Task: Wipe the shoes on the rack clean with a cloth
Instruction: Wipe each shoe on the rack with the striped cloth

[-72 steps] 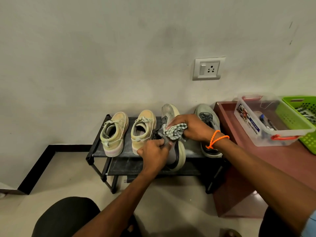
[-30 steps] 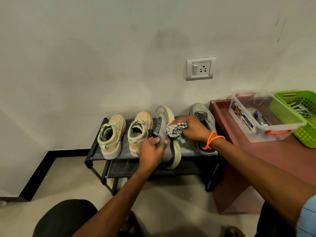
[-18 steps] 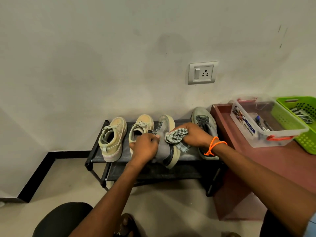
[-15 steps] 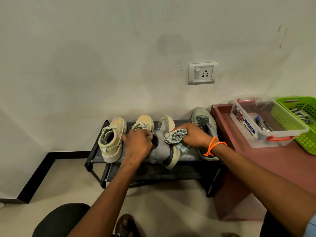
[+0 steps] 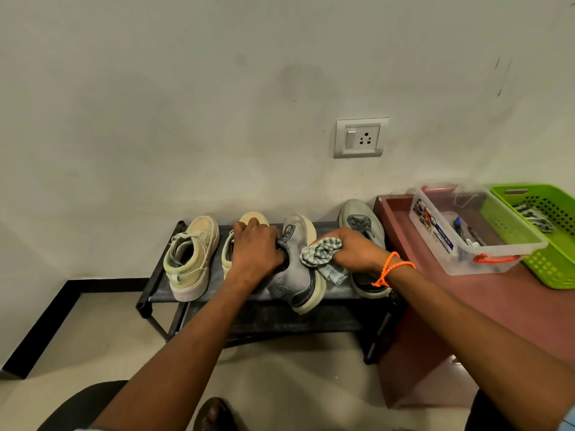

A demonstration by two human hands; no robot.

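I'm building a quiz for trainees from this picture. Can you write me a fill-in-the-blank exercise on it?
1. The right hand grips a checked ____.
2. The left hand holds the grey shoe, which is tipped on its ____.
3. The rack holds ____ shoes.
4. The basket beside the clear box is ____.

Missing words: cloth; side; four; green

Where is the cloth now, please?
In the head view the cloth is bunched in the right hand, against the tilted grey shoe on the rack.

Head view, near, looking forward and down — shoe rack (image 5: 161, 293) ahead
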